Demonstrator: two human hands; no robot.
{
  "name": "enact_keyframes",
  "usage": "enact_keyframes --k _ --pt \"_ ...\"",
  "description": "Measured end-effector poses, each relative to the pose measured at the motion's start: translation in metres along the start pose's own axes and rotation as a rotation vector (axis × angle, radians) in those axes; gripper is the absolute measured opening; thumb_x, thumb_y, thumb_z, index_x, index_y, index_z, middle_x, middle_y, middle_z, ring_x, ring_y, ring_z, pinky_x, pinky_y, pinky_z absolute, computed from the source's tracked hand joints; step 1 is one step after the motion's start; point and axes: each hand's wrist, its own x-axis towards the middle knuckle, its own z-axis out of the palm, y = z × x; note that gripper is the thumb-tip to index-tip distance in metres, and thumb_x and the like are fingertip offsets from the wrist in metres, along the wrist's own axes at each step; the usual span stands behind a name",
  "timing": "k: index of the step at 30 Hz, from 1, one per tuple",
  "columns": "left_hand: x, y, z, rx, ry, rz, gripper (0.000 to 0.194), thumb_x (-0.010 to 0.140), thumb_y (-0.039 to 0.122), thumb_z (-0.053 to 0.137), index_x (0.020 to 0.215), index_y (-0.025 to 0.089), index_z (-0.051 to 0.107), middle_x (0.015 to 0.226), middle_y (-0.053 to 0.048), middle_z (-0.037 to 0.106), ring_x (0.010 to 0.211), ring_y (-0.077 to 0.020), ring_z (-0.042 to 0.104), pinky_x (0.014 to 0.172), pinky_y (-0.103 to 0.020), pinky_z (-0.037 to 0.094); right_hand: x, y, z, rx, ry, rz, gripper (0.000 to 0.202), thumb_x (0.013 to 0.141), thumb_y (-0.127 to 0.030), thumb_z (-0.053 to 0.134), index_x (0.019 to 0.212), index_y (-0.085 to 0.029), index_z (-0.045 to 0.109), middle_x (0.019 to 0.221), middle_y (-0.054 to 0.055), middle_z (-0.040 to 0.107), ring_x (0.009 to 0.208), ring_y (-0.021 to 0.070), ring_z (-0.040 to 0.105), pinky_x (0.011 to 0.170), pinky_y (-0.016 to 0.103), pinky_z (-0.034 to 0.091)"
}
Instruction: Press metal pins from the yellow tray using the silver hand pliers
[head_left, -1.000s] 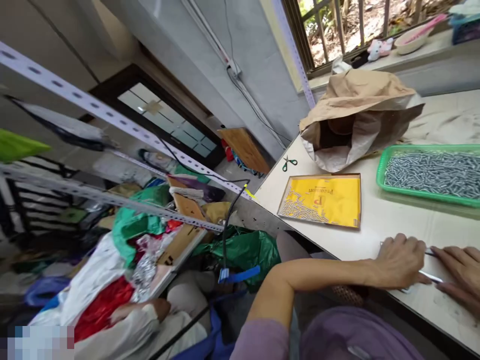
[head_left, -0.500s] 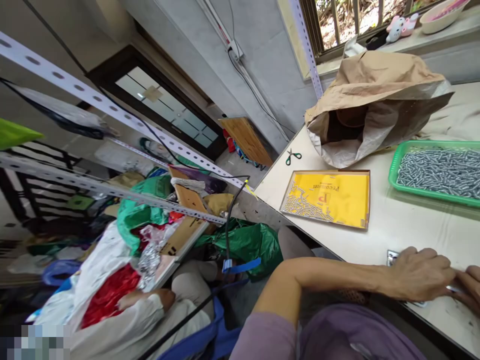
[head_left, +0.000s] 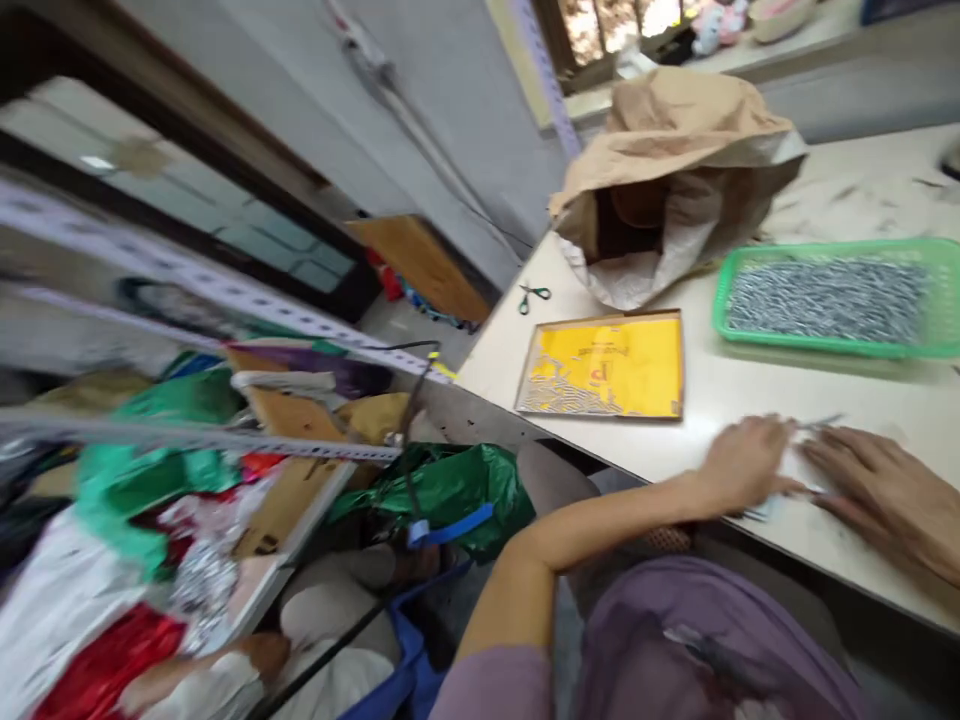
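Observation:
My left hand point(head_left: 746, 462) is on the near part of the white table point(head_left: 847, 395), its fingers curled and closed. Just to its right, my right hand point(head_left: 885, 490) has its fingers together and pointing left, thumb below. Their tips nearly meet around something small that blur and the fingers hide. A thin grey piece point(head_left: 821, 422) shows beyond the fingertips. Under my left wrist, near the table edge, lies a small pale flat piece point(head_left: 761, 508). A shallow box point(head_left: 645, 365) with a yellow bottom holds small metal pins or screws point(head_left: 566, 392), heaped at its left.
Behind the hands stands a green plastic tray point(head_left: 832, 348) of grey screws. An open brown paper sack point(head_left: 682, 125) and small scissors point(head_left: 533, 297) lie farther back. Left of the table, another person's hand point(head_left: 266, 655) rests near red material, below perforated metal bars point(head_left: 225, 310).
The view has swung right, so the table things appear farther left. My right hand has come more fully into view. Both hands are now smeared by motion.

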Motion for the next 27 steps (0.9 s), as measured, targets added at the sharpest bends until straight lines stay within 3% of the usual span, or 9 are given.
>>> enact_keyframes --k 2,4,7,10,15,18,21,24,27 --pt "-0.016 -0.012 -0.008 -0.092 0.069 -0.138 0.031 0.091 0.029 0.063 0.119 0.015 0.061 0.120 -0.013 0.064 0.112 -0.0234 0.058 0.094 -0.033 0.047 0.002 -0.011 -0.011 0.006 -0.052 0.027 0.042 0.098 -0.043 0.037 0.117 -0.016 0.063 0.117 0.019 0.063 0.103 0.0315 0.059 0.085 0.045 0.050" --pt "-0.032 -0.026 -0.017 -0.136 0.072 -0.306 0.015 0.095 0.023 0.056 0.102 0.017 0.067 0.103 -0.009 0.068 0.102 -0.0204 0.060 0.092 -0.030 0.045 -0.001 -0.018 -0.014 0.036 -0.097 0.078 0.038 0.098 -0.039 0.037 0.119 -0.020 0.062 0.119 0.016 0.063 0.104 0.0300 0.058 0.084 0.044 0.050" --pt "-0.050 -0.032 -0.023 -0.156 -0.041 -0.487 0.020 0.093 0.029 0.059 0.078 0.018 0.067 0.087 -0.006 0.067 0.089 -0.0188 0.061 0.081 -0.027 0.044 -0.010 -0.024 -0.012 0.084 -0.104 0.160 0.036 0.098 -0.033 0.038 0.120 -0.021 0.063 0.119 0.014 0.064 0.106 0.0288 0.057 0.084 0.043 0.049" --pt "-0.058 -0.016 -0.017 -0.164 -0.173 -0.583 0.031 0.088 0.043 0.065 0.069 0.018 0.065 0.082 -0.006 0.067 0.085 -0.0199 0.061 0.073 -0.026 0.041 -0.015 -0.028 -0.008 0.107 -0.088 0.193 0.035 0.098 -0.031 0.038 0.118 -0.019 0.065 0.114 0.015 0.065 0.101 0.0277 0.058 0.081 0.042 0.050" --pt "-0.048 0.006 -0.001 -0.157 -0.248 -0.633 0.029 0.086 0.045 0.067 0.073 0.019 0.068 0.089 -0.007 0.070 0.089 -0.0223 0.064 0.072 -0.027 0.041 -0.008 -0.034 -0.002 0.078 -0.086 0.176 0.030 0.098 -0.025 0.041 0.109 -0.016 0.067 0.104 0.014 0.065 0.092 0.0259 0.057 0.076 0.039 0.050" --pt "-0.046 0.002 0.004 -0.170 -0.270 -0.628 0.024 0.088 0.039 0.063 0.075 0.020 0.069 0.084 -0.006 0.071 0.085 -0.0220 0.065 0.070 -0.026 0.041 -0.008 -0.038 0.002 0.022 -0.102 0.191 0.028 0.097 -0.018 0.040 0.103 -0.017 0.068 0.092 0.011 0.064 0.084 0.0244 0.056 0.071 0.037 0.049" --pt "-0.049 -0.007 0.004 -0.108 -0.332 -0.493 0.020 0.089 0.031 0.059 0.077 0.019 0.069 0.084 -0.008 0.070 0.086 -0.0223 0.065 0.071 -0.026 0.042 -0.020 -0.039 0.002 -0.001 -0.121 0.196 0.036 0.093 -0.010 0.039 0.112 -0.023 0.066 0.091 0.008 0.063 0.085 0.0236 0.058 0.074 0.036 0.050" --pt "-0.046 -0.016 -0.011 0.019 -0.377 -0.343 0.017 0.089 0.022 0.057 0.079 0.016 0.069 0.089 -0.010 0.068 0.088 -0.0231 0.064 0.073 -0.027 0.043 -0.035 -0.039 -0.005 0.021 -0.118 0.150 0.055 0.090 -0.005 0.036 0.132 -0.034 0.056 0.108 0.005 0.065 0.098 0.0225 0.060 0.088 0.037 0.051" --pt "-0.030 -0.008 -0.049 0.099 -0.311 -0.328 0.024 0.093 0.024 0.053 0.077 0.015 0.070 0.087 -0.012 0.067 0.086 -0.0229 0.063 0.073 -0.028 0.044 -0.039 -0.037 -0.006 0.032 -0.076 0.116 0.061 0.089 -0.003 0.034 0.134 -0.039 0.054 0.109 0.003 0.066 0.098 0.0225 0.062 0.088 0.037 0.053"
